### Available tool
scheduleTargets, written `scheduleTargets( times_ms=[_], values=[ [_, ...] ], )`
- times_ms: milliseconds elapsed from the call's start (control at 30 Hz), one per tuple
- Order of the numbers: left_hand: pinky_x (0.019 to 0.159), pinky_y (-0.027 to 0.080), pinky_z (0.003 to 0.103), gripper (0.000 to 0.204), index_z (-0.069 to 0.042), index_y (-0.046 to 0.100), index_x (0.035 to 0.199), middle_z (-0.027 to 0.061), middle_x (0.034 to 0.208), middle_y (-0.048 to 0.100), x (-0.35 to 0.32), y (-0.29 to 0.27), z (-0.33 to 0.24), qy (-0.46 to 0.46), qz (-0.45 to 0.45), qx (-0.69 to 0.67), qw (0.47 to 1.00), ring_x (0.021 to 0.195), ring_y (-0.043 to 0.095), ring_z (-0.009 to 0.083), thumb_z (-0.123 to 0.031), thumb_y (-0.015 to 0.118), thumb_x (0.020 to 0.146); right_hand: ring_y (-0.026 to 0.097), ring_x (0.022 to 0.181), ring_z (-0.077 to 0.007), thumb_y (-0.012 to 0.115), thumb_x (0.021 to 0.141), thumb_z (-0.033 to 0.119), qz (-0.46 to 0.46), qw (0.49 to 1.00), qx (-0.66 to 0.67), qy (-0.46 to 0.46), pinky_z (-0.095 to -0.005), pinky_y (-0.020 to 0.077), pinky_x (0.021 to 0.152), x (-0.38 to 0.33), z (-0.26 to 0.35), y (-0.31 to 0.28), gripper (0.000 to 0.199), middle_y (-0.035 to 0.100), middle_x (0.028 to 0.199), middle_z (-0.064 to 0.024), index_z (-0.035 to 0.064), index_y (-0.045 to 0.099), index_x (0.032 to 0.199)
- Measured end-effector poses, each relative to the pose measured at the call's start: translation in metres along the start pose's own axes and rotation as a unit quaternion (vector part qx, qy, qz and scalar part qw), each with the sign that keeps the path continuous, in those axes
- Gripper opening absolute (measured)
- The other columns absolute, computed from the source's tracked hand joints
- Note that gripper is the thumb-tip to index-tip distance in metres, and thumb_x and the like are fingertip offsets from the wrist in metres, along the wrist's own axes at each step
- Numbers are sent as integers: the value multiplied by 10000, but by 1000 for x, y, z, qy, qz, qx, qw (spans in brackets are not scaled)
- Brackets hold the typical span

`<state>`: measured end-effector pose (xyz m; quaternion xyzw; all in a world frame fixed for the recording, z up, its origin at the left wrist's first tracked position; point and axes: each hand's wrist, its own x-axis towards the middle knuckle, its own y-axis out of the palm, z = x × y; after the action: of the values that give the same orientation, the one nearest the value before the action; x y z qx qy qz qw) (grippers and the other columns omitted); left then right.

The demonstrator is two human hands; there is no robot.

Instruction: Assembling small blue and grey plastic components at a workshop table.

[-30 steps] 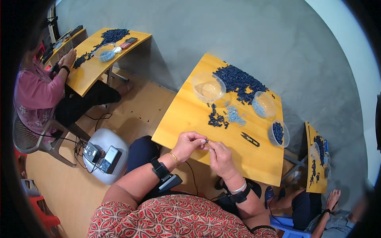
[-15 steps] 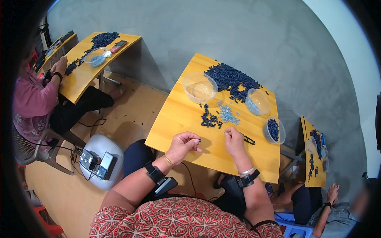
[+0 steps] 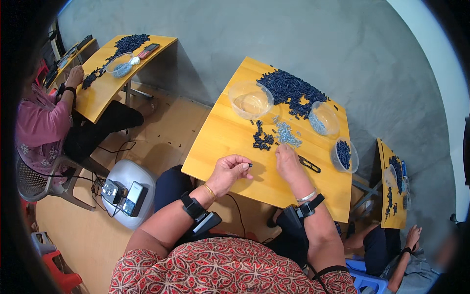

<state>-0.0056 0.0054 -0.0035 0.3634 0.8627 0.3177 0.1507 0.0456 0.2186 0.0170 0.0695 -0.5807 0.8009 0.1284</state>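
Note:
My left hand (image 3: 227, 172) is over the near part of the table, with thumb and forefinger pinched on a small dark blue tube-like piece (image 3: 250, 165). To its right, my right hand (image 3: 290, 164) has its fingers pressed together at the near edge of some loose pieces; what they hold, if anything, is hidden. Just beyond its fingertips are a scatter of small light blue pieces (image 3: 287, 135) and a little group of dark pieces (image 3: 262, 139). A flat black slotted tool (image 3: 310, 164) lies beside the right hand.
A large dark heap (image 3: 289, 88) covers the table's far side. Around it stand a clear bowl (image 3: 239, 109), a tub of light blue pieces (image 3: 320, 121) and a tub of dark pieces (image 3: 343, 156). Co-workers sit at tables (image 3: 105, 88) left and right. A white stool (image 3: 128, 169) carries electronic devices.
My right hand has moved forward, up to the small loose pieces. The left hand still pinches its dark piece. The whole view has shifted slightly.

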Motion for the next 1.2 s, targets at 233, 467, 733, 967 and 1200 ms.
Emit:
scheduleTargets(
  times_ms=[233, 467, 733, 967, 1200],
  values=[
    [706, 519, 297, 81, 5, 570, 910, 50, 805, 567, -1, 1, -1, -5, -3, -14, 1000, 726, 552, 122, -10, 515, 853, 547, 661, -203, 510, 799, 2, -42, 963, 248, 95, -289, 444, 622, -18, 14, -6, 34, 567, 772, -109, 6, 506, 832],
    [706, 521, 296, 84, 4, 573, 916, 61, 822, 580, 0, -3, 2, -12, 10, -16, 1000, 733, 568, 128, -14, 522, 851, 479, 625, -63, 497, 838, -3, 39, 813, 567, 124, -194, 411, 576, -35, 65, -8, 56, 503, 730, 9, 11, 523, 887],
    [705, 527, 292, 98, 3, 578, 930, 65, 831, 587, 1, -5, 5, -2, 15, -20, 1000, 738, 576, 136, -17, 533, 845, 487, 620, -73, 493, 856, 27, 45, 763, 625, 160, -204, 416, 573, -34, 68, -3, 26, 507, 723, -4, 12, 509, 870],
    [701, 526, 281, 114, 6, 577, 946, 66, 830, 598, -1, -1, -1, -10, 16, 4, 1000, 717, 598, 154, -32, 545, 843, 471, 617, -63, 492, 844, 11, 42, 824, 554, 114, -202, 409, 567, -34, 67, -1, 30, 497, 707, 6, 14, 504, 871],
    [681, 527, 275, 122, 11, 577, 950, 68, 828, 603, -1, -2, 1, -2, 17, 11, 1000, 714, 604, 159, -40, 550, 842, 462, 641, -53, 505, 826, -9, 1, 878, 473, 65, -198, 404, 569, -33, 69, -4, 42, 508, 714, 0, 9, 502, 864]
  ],
)
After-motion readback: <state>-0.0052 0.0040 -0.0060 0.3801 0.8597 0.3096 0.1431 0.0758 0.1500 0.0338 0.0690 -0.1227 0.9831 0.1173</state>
